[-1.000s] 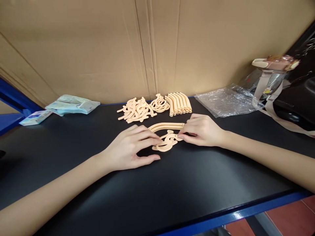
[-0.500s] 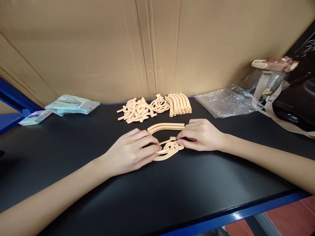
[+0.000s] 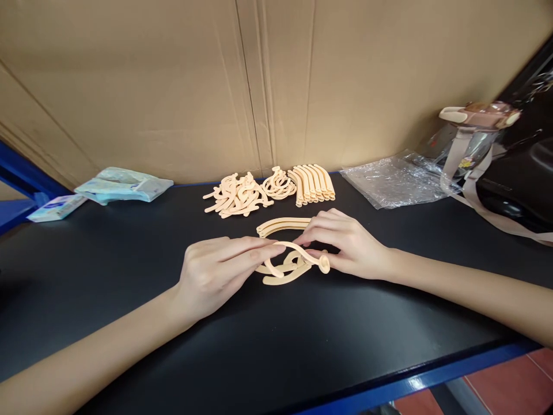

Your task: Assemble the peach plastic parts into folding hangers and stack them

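My left hand (image 3: 222, 271) pinches a curved beige strip (image 3: 302, 251) with a round, ring-like end, raised a little above the table and tilted toward me. Close behind that strip is my right hand (image 3: 345, 242), its fingers bent and thumb near the index finger; the strip and other parts partly hide what the fingertips grip. Under both hands lie loose curved beige pieces (image 3: 280, 279), overlapping one another on the black tabletop. Just beyond them rest long bowed beige bars (image 3: 280, 223) side by side, their right end covered by my right hand.
At the back lie a heap of curved beige pieces (image 3: 237, 196), a smaller pile of curled ones (image 3: 279, 184) and a neat row of bowed bars (image 3: 313, 183). Clear plastic bag (image 3: 391, 178) and strapped bottle (image 3: 479, 132) stand right; tissue packs (image 3: 123, 185) lie left. Cardboard (image 3: 173, 86) rises behind.
My left hand has lifted and turned, bringing a curved strip with a round end up from the loose pieces. My right hand has shifted slightly left and nearer to me.
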### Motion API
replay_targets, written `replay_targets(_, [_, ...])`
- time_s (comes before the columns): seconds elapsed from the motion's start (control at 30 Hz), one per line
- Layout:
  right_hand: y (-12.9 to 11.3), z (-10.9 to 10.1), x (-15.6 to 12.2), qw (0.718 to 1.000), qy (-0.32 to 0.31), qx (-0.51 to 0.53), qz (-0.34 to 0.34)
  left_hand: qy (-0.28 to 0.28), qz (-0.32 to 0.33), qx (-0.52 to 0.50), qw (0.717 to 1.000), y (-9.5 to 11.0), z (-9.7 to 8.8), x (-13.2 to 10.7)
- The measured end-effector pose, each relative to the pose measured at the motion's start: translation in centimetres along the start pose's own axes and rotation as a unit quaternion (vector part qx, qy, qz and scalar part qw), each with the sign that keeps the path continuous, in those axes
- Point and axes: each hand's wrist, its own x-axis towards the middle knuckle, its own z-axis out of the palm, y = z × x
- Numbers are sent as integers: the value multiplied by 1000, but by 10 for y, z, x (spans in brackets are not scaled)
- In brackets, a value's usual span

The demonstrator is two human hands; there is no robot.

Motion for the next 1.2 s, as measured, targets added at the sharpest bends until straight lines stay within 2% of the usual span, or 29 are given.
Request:
replay_targets(0.13, [0,0,0,999,27,4,-27,5,0,10,1000,-1,1,0])
replay_targets(0.37, [-6,-1,-1,980,6,-82,-184,23,-19,14,999,-1,3,1])
replay_targets(0.5, [-8,-3,-1,977,12,-93,-192,25,-36,-23,999,1,3,3])
replay_targets(0.6, [-6,-2,-1,985,24,-79,-149,15,-121,-61,991,1,5,5])
replay_targets(0.7, [-1,0,-1,997,63,-10,-47,9,-228,-60,972,-3,8,7])
replay_targets(0.77, [5,1,-1,994,99,43,23,-14,-263,-31,964,-6,10,8])
replay_targets(0.93, [17,2,1,970,171,115,131,-69,-236,50,968,-12,12,9])
replay_targets(1.2, [20,2,-1,950,183,172,186,-122,-141,81,979,-16,14,6])
